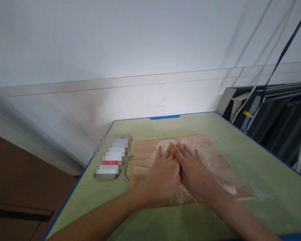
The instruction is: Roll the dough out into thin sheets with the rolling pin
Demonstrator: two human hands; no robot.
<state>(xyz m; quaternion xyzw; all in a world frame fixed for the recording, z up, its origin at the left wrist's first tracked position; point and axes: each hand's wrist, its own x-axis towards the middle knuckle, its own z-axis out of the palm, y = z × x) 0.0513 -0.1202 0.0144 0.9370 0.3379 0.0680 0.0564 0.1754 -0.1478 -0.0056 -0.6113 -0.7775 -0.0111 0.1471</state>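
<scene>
A flat pale piece of dough (163, 144) lies on a floured wooden board (145, 147), and its far edge shows past my fingertips. My left hand (164, 170) presses on it with the fingers stretched out and the thumb side toward the middle. Against it rests my right hand (192, 167), also palm down with straight fingers on the dough. The two hands touch and hide most of the dough. Pale ends, seemingly of a rolling pin (140, 170), show on either side of my wrists; its middle is hidden.
The board lies on a green table (190, 125) with a blue edge. Left of the board is a pixelated object (114, 157) beside a curved metal piece (125, 175). Dark panels (278, 117) and hanging cables (286, 53) stand at the right, with a white wall behind.
</scene>
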